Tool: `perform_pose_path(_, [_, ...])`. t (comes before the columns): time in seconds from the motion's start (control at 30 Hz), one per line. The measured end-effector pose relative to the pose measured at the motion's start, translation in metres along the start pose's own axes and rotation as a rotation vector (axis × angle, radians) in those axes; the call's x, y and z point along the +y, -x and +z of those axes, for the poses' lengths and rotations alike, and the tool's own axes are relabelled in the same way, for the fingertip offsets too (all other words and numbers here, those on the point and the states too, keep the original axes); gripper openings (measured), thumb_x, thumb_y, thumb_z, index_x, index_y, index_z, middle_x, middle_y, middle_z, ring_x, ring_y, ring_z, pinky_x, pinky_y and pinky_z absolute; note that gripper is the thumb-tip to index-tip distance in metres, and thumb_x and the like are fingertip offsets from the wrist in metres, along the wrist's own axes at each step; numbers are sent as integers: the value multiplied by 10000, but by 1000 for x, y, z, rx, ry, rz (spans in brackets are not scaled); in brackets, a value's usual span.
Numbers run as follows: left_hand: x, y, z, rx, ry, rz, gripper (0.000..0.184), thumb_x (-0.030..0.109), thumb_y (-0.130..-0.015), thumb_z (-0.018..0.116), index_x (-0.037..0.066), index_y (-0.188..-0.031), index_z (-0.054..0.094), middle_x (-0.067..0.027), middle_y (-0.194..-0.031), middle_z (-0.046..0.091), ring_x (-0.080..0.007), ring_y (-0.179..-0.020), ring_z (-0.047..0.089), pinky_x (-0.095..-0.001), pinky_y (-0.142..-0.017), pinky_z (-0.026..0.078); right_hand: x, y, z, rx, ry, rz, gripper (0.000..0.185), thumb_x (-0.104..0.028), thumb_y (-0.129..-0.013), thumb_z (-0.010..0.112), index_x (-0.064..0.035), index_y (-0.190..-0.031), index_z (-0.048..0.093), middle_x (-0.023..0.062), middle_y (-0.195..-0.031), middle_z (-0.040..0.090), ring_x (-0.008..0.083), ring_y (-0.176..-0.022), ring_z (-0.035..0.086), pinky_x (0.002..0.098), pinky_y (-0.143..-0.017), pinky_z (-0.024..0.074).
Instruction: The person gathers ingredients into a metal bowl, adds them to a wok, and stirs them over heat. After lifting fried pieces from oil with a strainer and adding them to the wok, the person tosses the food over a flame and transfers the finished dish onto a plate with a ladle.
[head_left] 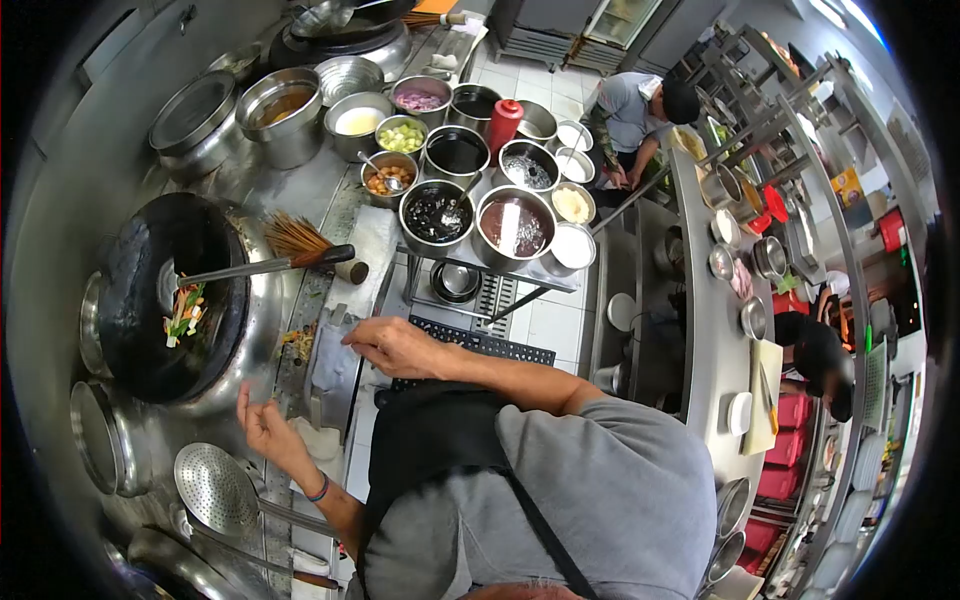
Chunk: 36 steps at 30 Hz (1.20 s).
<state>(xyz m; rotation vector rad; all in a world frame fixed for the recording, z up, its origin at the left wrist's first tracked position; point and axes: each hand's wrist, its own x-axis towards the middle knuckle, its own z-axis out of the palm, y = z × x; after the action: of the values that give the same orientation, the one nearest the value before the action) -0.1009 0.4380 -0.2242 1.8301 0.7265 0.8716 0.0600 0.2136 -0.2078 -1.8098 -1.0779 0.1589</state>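
My left hand (268,432), with a band at its wrist, hovers beside the wok's near rim, index finger stretched out and holding nothing. My right hand (398,347) is over the stove's front edge, loosely bent and seemingly empty, close to a pale folded cloth (333,358). In the black wok (150,235) are cut green, white and orange vegetables (184,318). A ladle (225,272) rests with its bowl in the wok and its handle across the rim. Next to that handle lies a bristle wok brush (295,240).
A perforated strainer (215,488) lies at lower left. Metal pots of sauces (515,222) and a red squeeze bottle (505,122) stand on a side table. One person (635,115) bends at the back; another (815,355) is beyond the counter with a cutting board (762,395).
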Motion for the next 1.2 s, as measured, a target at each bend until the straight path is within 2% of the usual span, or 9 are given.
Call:
perform_pose_path(0.23, [-5, -19, 11, -33, -194, 167, 131, 56, -911, 623, -20, -811, 584, -203, -1528, 478, -369, -1369, 475, -442, -1101, 381, -12, -29, -3, -32, -57, -58, 174, -23, -917, 631, 32, -1072, 689, 199, -915, 679, 388, -868, 673, 459, -758, 539])
perform_pose_path(0.43, [23, -57, 60, 84, -460, 230, 470, 241, -985, 622, 67, -1415, 550, -210, -1627, 308, -482, -1513, 188, -563, -1200, 217, 7, -73, -19, 73, 182, -207, 261, 1, -844, 653, 14, -1104, 673, 180, -984, 664, 382, -892, 657, 451, -814, 512])
perform_pose_path(0.53, [-9, -74, 70, -9, -587, 208, 522, 272, -990, 607, 71, -1462, 511, -205, -1624, 317, -502, -1513, 156, -583, -1197, 206, 25, -112, -17, 248, 480, -378, 353, -50, -848, 652, -2, -1198, 645, 165, -1081, 651, 375, -931, 651, 470, -888, 478])
perform_pose_path(0.6, [-13, -79, 76, -61, -753, 190, 529, 276, -984, 617, 67, -1459, 512, -201, -1624, 318, -505, -1510, 160, -579, -1199, 210, 45, -128, -12, 274, 727, -402, 396, -86, -877, 620, -25, -1267, 622, 151, -1119, 635, 364, -930, 653, 490, -908, 452])
perform_pose_path(0.7, [-14, -77, 85, 9, -670, 235, 519, 235, -966, 650, 49, -1435, 529, -207, -1601, 356, -488, -1500, 214, -549, -1207, 230, 50, -140, -10, -359, 761, -32, 571, -168, -853, 649, -20, -1394, 542, 193, -1120, 659, 359, -1007, 669, 465, -898, 495])
perform_pose_path(0.77, [-13, -88, 85, 140, -713, 355, 481, 201, -949, 668, 36, -1389, 562, -213, -1500, 482, -470, -1425, 359, -516, -1166, 309, 73, -151, 5, -295, 765, -110, 553, -181, -850, 639, -29, -1374, 550, 164, -1008, 687, 307, -861, 706, 439, -724, 548])
perform_pose_path(0.93, [-24, -130, 72, 260, -619, 269, 238, 277, -930, 675, 48, -968, 730, -168, -935, 703, -381, -951, 633, -456, -891, 473, 79, -180, 31, -386, 745, -25, 626, -64, -856, 586, -6, -1463, 444, 253, -1160, 602, 387, -1049, 666, 460, -864, 575])
perform_pose_path(1.03, [-26, -133, 65, 202, -676, 222, 365, 363, -941, 642, 19, -842, 712, -184, -876, 702, -395, -866, 643, -501, -770, 504, 71, -197, 35, -404, 720, -68, 566, -76, -893, 586, -62, -1446, 466, 231, -1035, 677, 405, -914, 704, 502, -774, 570])
perform_pose_path(1.2, [3, -122, 45, 283, -558, 280, 292, 313, -889, 721, 28, -826, 699, -165, -817, 682, -382, -847, 639, -490, -756, 508, 29, -186, -33, -533, 302, -4, 528, -149, -943, 651, -113, -1449, 506, 255, -1126, 702, 428, -1064, 680, 489, -887, 535])
